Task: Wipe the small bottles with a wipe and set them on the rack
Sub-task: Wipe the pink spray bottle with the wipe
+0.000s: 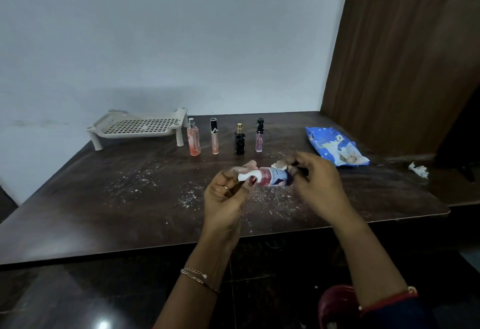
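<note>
Small bottle (272, 177), right of the rack (140, 126), looks mid-wipe (left hand (226, 195) grips its cap (246, 176), right hand (318, 182) pinches the wipe (279, 165)); next I'd stand it on the rack.

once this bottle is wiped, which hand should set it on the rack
Left, probably. The left hand grips the bottle by its white cap, and the rack stands far left; the right hand holds the wipe.
</note>
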{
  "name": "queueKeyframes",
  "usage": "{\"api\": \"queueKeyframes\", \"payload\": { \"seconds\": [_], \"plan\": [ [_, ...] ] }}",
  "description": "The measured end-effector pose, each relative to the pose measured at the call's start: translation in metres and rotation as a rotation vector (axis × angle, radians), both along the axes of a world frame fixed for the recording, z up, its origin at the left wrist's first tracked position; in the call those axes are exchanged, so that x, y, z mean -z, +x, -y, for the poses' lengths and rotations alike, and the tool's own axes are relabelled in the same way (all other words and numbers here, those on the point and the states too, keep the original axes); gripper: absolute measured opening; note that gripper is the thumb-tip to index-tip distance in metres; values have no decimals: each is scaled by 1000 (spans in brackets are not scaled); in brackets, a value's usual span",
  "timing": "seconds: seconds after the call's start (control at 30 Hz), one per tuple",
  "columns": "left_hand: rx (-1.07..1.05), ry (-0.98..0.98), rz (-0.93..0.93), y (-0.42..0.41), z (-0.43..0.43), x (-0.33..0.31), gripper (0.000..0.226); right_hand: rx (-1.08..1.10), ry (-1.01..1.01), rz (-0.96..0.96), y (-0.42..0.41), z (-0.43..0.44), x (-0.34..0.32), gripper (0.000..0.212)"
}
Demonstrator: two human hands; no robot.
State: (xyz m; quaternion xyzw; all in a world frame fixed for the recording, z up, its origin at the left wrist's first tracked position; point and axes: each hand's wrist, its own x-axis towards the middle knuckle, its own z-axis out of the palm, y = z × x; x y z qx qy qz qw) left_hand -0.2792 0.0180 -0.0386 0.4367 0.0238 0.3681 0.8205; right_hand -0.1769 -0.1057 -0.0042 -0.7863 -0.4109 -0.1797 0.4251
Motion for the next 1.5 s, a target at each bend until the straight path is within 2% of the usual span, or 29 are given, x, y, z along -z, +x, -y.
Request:
{"api": "queueKeyframes", "payload": {
  "seconds": [0.1,0.17,0.27,0.33,0.47,0.57,0.63,0.7,0.77,0.83,0.93,1.0,1.13,1.3,1.4,1.5],
  "plan": [
    [7,-118,-20,-1,-3,3,20,-46,20,-175,11,6,-2,38],
    [13,-206,-46,-2,-3,5,20,-76,65,-295,15,6,-1,34],
    [26,-351,-83,-3,-4,6,18,-228,235,-585,16,4,-3,24],
    [38,-442,-117,-4,-6,6,17,-315,328,-788,17,1,-5,24],
    [68,-601,-142,-2,-5,-2,9,-433,388,-1111,6,-13,-7,32],
    [55,-654,-136,3,-5,-10,10,-470,668,-1328,-8,-26,-4,22],
    [47,-671,-146,5,-6,-11,12,-421,827,-1355,-16,-35,0,16],
    [32,-689,-155,8,-5,-11,10,-285,884,-1250,-26,-48,7,17],
    [8,-704,-161,9,-3,-11,6,-148,858,-1068,-38,-59,18,17],
    [-22,-707,-164,9,-2,-13,4,-22,726,-781,-49,-64,29,17],
    [-56,-673,-150,6,-2,-16,9,102,532,-239,-51,-61,36,17],
    [-104,-655,-151,3,-2,-16,17,157,539,-82,-43,-55,28,16],
    [-162,-626,-150,2,1,-15,15,290,466,134,-23,-41,7,18],
    [-162,-567,-137,8,3,-17,7,182,99,423,-52,-50,21,29],
    [-237,-483,-135,7,-2,-16,11,188,99,384,-40,-51,15,30],
    [-327,-329,-169,-2,-12,-15,17,250,165,165,-23,-52,3,29]
  ]
}}
